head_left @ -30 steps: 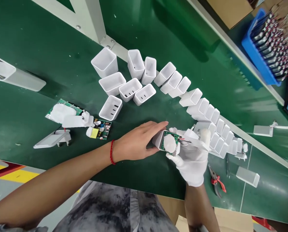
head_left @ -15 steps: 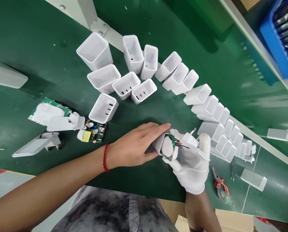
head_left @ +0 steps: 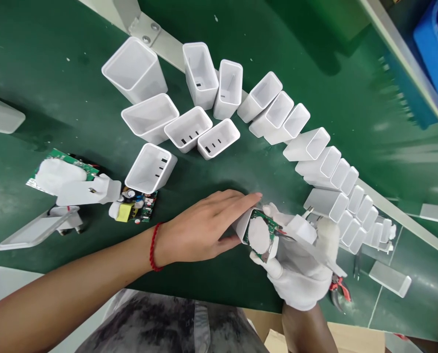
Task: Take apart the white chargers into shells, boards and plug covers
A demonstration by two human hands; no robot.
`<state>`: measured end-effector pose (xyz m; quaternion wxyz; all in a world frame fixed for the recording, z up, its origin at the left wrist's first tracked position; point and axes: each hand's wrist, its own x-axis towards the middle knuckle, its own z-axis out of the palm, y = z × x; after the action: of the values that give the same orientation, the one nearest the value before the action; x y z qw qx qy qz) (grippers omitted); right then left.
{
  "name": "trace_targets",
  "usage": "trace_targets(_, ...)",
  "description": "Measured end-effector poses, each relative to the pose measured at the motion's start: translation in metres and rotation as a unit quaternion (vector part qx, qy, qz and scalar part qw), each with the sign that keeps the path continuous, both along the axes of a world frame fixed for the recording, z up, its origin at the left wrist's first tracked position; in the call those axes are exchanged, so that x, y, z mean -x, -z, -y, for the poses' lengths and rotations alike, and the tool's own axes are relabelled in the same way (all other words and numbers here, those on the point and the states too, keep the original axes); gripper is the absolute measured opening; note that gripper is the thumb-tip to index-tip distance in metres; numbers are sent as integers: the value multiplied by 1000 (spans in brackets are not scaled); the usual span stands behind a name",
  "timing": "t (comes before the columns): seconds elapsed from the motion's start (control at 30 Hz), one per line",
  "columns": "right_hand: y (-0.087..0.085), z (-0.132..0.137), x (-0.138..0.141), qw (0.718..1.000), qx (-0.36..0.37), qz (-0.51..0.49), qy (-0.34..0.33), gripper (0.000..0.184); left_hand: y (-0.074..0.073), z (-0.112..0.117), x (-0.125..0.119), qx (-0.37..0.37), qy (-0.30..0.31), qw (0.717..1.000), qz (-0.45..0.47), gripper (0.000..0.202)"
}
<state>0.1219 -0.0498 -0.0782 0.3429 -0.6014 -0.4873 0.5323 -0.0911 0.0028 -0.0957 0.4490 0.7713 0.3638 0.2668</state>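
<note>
My bare left hand (head_left: 200, 228), with a red cord at the wrist, wraps round a white charger housing (head_left: 243, 224) lying on the green mat. My right hand (head_left: 296, 264) wears a white glove and grips a green circuit board (head_left: 260, 234) with a white pad on it and a white plug cover (head_left: 307, 235) joined by thin wires. The board's end sits at the housing's open mouth.
Several empty white housings (head_left: 189, 127) stand in a curved row from the mat's middle to the right. More boards and plug covers (head_left: 90, 189) lie at the left. Red-handled pliers (head_left: 338, 287) lie right of my glove. A blue bin (head_left: 437, 54) is far right.
The view has shifted a little, so everything has slid down and left. My right hand has tilted the board and cover slightly; both hands stay at the housing.
</note>
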Motion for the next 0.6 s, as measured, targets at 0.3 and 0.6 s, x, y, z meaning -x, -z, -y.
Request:
trace_targets(0.3, 0, 1, 2, 999, -27, -23, -13, 95, 0, 0, 0, -8, 2, 1000, -2, 73)
trace_targets(0.6, -4, -12, 0, 998, -34, 1, -52, 48, 1, 0, 0, -23, -2, 1000, 4, 75)
